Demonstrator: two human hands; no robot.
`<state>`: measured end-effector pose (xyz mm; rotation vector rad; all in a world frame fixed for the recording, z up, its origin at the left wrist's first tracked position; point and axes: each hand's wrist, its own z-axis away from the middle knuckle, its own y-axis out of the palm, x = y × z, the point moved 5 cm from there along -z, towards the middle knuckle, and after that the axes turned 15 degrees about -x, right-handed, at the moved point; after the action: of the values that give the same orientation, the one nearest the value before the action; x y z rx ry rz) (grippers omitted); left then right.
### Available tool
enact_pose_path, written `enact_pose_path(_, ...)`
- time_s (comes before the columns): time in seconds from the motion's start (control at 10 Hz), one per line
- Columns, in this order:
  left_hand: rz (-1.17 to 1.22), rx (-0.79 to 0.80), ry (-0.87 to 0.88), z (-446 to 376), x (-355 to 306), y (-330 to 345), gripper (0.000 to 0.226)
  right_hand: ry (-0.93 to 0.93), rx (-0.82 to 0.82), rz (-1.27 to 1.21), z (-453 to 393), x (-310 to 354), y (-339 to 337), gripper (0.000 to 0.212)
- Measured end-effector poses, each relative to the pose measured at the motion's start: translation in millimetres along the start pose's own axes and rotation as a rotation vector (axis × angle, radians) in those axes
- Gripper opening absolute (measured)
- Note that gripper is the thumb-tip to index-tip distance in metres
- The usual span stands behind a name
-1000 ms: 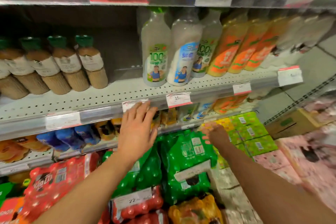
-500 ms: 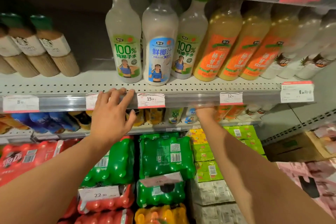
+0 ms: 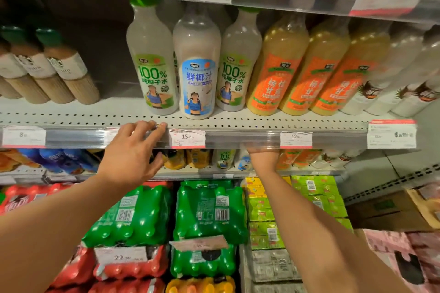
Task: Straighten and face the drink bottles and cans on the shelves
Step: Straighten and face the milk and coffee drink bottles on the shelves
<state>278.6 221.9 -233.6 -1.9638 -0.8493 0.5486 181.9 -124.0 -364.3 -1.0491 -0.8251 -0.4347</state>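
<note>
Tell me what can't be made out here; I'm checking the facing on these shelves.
Head view:
- Right hand: fingers hidden behind the shelf's price rail; grip unknowable.
- Small bottles on the lower shelf: tops hidden by that rail.
- White bottles at the right edge: labels blurred.
- Brown bottles far left: cut off by the frame.

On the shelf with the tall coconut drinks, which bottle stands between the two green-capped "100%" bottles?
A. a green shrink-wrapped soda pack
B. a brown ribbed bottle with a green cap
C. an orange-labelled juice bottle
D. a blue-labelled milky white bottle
D: the blue-labelled milky white bottle stands between the two green-labelled "100%" bottles.
</note>
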Motion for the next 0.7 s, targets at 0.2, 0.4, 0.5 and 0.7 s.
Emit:
enact_pose_path(0.2, 0.000, -0.004, -0.006, 0, 3, 2, 0.068, -0.114, -0.172, -0.036, 7, 7, -8, 0.048)
enact_pose_path(0.4, 0.016, -0.040, 0.019, 1, 6, 6, 0.068, -0.189, -0.183, -0.072, 34, -15, -38, 0.031)
enact_pose_path(0.5, 0.004, -0.046, 0.040, -1, 5, 2, 0.066, -0.210, -0.269, -0.153, 58, -20, -64, 0.033)
enact_pose_path(0.7, 0.043, 0.018, 0.025, -16, -1, -14, 0.052, -0.264, -0.306, -0.018, 108, 7, -128, 0.026)
